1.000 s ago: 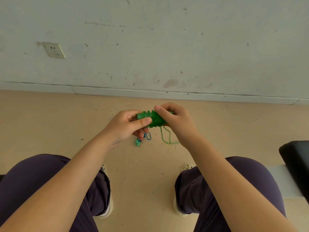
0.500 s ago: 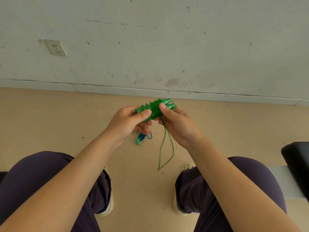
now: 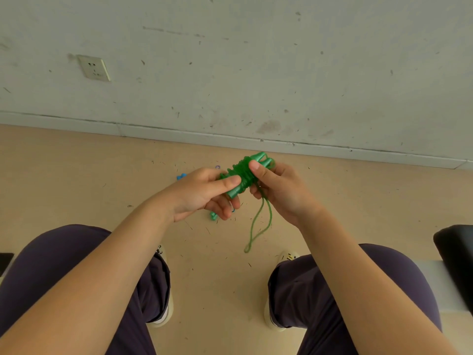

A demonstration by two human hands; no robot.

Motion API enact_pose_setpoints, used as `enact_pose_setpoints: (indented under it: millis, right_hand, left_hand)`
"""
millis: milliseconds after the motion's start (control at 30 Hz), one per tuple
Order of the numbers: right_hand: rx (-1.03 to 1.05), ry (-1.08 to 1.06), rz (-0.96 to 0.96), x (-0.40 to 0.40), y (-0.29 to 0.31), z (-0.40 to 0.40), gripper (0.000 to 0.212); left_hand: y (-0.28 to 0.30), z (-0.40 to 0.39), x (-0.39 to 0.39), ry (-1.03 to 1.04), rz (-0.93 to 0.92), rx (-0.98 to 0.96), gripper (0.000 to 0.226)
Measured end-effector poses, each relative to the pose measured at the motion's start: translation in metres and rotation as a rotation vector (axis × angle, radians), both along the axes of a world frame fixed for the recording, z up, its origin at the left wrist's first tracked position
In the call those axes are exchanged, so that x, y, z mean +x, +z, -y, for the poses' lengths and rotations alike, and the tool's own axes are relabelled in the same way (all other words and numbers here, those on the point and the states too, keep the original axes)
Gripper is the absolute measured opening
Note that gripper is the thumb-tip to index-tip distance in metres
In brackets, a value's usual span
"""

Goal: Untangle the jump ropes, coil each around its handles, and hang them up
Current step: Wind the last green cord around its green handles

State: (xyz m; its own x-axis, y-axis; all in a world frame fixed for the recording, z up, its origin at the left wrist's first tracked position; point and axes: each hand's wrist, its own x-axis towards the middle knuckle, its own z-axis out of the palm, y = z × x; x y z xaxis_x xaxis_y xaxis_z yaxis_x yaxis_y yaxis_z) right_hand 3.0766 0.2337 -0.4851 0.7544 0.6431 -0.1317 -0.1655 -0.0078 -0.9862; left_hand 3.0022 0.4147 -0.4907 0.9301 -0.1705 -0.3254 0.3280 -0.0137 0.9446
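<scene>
- Beige floor (image 3: 76, 190) and grey wall lie beyond our knees.
- Our left hand (image 3: 202, 196) and right hand (image 3: 279, 190) both grip the green jump rope bundle (image 3: 243, 175) between them, its handles slanting up-right.
- Its loose loop (image 3: 258, 226) dangles nearer our right hand.

Green jump rope (image 3: 244, 172): handle middles hidden under coils and thumbs. Blue object (image 3: 181, 176) behind left hand (image 3: 202, 194): mostly hidden, unidentifiable. Black item (image 3: 455, 260): cut off at right edge.
</scene>
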Motion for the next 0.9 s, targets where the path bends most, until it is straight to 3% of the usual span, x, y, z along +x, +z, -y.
enact_pose_setpoints:
  millis: [233, 400, 533, 800, 900]
  right_hand:
    - [-0.260, -0.036, 0.055, -0.009, -0.001, -0.011, 0.048]
    - [-0.329, -0.019, 0.079, -0.006, -0.001, -0.010, 0.042]
    - [-0.440, -0.078, 0.186, -0.006, -0.001, -0.010, 0.040]
    - [-0.514, -0.188, 0.219, -0.010, -0.005, -0.015, 0.047]
    - [-0.569, -0.122, 0.256, -0.012, -0.005, -0.013, 0.043]
  left_hand:
    - [-0.009, 0.005, 0.000, 0.187, 0.124, 0.143, 0.026]
    - [-0.010, 0.004, 0.002, 0.308, 0.187, 0.180, 0.020]
    - [-0.007, 0.005, 0.003, 0.308, 0.206, 0.262, 0.021]
    - [-0.004, 0.010, 0.003, 0.314, 0.251, 0.486, 0.016]
    - [-0.003, 0.008, 0.003, 0.293, 0.221, 0.547, 0.017]
